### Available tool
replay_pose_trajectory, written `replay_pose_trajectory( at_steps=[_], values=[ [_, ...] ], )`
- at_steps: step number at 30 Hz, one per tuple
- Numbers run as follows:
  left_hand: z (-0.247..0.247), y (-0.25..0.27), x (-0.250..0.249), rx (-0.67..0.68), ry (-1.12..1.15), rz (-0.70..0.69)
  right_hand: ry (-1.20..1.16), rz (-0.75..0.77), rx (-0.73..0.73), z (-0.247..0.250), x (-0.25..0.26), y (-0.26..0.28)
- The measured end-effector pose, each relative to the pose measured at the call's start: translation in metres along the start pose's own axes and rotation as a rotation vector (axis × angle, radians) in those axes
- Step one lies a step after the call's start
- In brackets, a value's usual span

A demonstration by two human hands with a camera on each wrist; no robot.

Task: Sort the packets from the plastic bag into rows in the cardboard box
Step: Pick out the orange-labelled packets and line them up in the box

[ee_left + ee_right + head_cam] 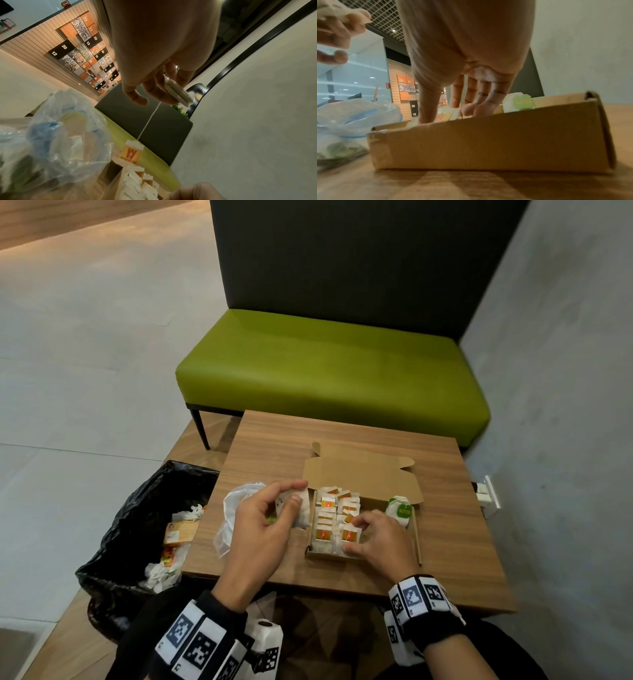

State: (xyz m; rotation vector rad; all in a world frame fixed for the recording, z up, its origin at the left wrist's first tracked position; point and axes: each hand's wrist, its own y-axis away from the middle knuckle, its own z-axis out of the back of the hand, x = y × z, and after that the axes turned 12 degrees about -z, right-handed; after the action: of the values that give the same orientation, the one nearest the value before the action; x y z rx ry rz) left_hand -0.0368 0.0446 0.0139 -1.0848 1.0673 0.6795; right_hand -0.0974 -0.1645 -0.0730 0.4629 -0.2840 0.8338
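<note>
Left hand (263, 518) pinches a white packet (301, 508) between plastic bag (236, 501) and cardboard box (359, 474); its tag (133, 152) dangles on a string and could snag the orange-tag rows (337, 518). Right hand (376, 535), fingers spread and gripping nothing, presses those rows; lifting early may topple them. Green-tag packets (400, 508) sit at the right edge.

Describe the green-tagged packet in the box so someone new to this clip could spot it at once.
On the wooden table sits an open cardboard box. At its right side, beyond the right hand, stands the green-tagged packet. Its neighbours all carry orange tags; it alone shows green.
</note>
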Motion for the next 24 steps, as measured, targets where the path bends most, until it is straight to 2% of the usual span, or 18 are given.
replay_pose_trajectory(
  at_steps=[3,5,7,8,12,15,24],
  values=[
    [-0.001,0.001,-0.006,0.033,0.06,0.02,-0.096,0.061,-0.078,0.008,0.0,0.006],
    [-0.003,0.003,-0.012,0.065,0.142,0.049,-0.337,0.142,-0.095,0.016,0.005,0.017],
    [-0.004,0.003,-0.016,0.086,0.201,0.086,-0.617,0.218,0.02,0.022,0.018,0.034],
    [-0.004,0.003,-0.017,0.091,0.221,0.101,-0.664,0.253,0.074,0.024,0.024,0.041],
    [-0.006,0.003,-0.022,0.118,0.263,0.13,-0.471,0.353,0.078,0.022,0.042,0.045],
    [-0.006,0.003,-0.022,0.117,0.27,0.123,-0.379,0.354,0.124,0.013,0.045,0.045],
    [-0.003,0.001,-0.016,0.046,0.33,0.168,-0.495,0.334,0.198,-0.001,0.035,0.069]
  ],
)
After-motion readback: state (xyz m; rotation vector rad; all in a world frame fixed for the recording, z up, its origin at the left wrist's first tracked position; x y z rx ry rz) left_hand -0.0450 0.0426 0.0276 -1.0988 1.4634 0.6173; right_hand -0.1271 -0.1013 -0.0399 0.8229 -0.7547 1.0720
